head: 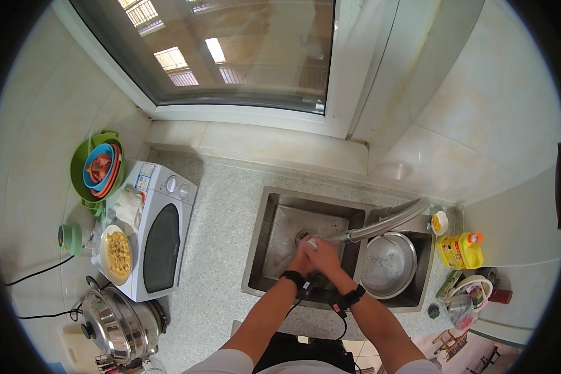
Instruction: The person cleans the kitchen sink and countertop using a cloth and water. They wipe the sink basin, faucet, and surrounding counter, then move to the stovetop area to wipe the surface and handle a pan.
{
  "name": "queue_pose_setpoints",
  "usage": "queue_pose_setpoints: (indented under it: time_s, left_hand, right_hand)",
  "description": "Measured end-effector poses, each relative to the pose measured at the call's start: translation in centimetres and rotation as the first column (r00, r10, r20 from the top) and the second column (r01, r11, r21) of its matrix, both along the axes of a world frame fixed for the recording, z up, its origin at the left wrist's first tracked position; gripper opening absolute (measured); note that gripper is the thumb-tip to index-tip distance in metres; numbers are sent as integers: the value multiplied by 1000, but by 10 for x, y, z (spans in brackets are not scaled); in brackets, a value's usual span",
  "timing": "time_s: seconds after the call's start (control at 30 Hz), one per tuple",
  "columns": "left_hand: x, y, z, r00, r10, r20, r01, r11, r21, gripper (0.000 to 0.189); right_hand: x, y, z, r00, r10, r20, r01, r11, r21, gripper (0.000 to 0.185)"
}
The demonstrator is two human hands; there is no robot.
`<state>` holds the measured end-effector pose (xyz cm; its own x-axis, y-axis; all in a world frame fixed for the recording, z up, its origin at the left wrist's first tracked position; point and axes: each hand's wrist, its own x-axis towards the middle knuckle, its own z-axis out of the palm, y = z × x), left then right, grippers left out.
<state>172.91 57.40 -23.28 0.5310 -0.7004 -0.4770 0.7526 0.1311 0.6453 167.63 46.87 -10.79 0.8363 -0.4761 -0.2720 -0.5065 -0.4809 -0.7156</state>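
Note:
Over the left basin of the stainless steel sink (280,224), my left hand (303,257) and my right hand (323,255) are pressed together. A small pale patch shows between the fingers; whether it is an object, foam or water cannot be made out. Just right of them is the end of the faucet's flexible metal spout (383,226), with what looks like water running onto my right hand. The drain (302,236) is partly hidden behind my fingers. Each wrist wears a black strap with a cable. A round metal bowl (388,266) sits in the right basin.
Left on the speckled counter (219,224) stands a white microwave (161,248), bearing a plate of yellow food (118,255) and a white cloth (128,208). Nearby are nested colanders (80,173) and a lidded steel pot (121,322). A yellow detergent jug (458,251) stands right of the sink.

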Motion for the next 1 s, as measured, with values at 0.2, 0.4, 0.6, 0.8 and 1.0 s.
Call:
queue_pose_setpoints:
  time_s: [0.2,0.4,0.6,0.8,1.0]
  left_hand:
    - [17,10,12,985,-88,-148,115,977,179,60]
    - [13,-35,57,834,-44,-551,-114,961,-251,71]
    - [10,-93,67,831,77,-550,-160,982,-104,69]
    - [-17,-97,85,921,49,387,-49,999,-10,49]
    - [-3,-102,111,931,-43,-362,37,999,-23,28]
  right_hand:
    - [19,-32,3,971,74,229,-101,989,108,31]
    - [7,-45,-23,895,-175,411,63,960,272,30]
    - [-34,-55,-36,905,-137,403,187,978,-88,35]
    - [-47,-93,-36,937,-229,262,107,906,409,41]
    - [-59,-156,-9,998,56,1,-36,620,784,39]
